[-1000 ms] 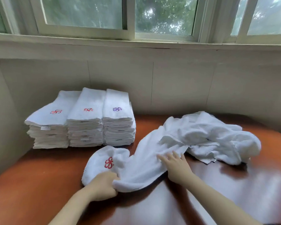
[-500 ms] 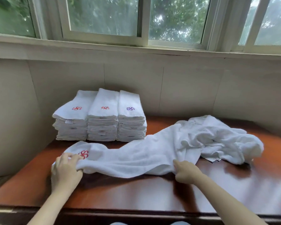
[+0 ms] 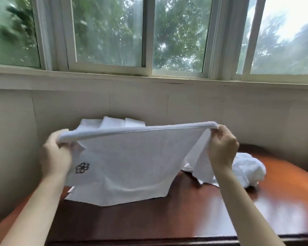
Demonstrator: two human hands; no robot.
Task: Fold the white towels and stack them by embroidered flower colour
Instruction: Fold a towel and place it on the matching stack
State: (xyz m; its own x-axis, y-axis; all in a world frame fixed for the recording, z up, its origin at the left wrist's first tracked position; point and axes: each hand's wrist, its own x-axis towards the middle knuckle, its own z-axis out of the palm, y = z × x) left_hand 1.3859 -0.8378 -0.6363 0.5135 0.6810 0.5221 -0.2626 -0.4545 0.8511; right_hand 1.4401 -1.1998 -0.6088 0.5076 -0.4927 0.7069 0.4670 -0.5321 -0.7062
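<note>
Now | both hands: left (image 3: 56, 157), right (image 3: 222, 148) | fingers curled, pinching towel (image 3: 128, 160) top corners, raised.

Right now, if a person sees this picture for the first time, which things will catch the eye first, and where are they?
A white towel, held up stretched by its top edge, fills the centre over the wooden table, with a dark-looking embroidered flower at its lower left. Behind it runs a wide window full of green trees, and a heap of unfolded towels lies on the table at the right.
</note>
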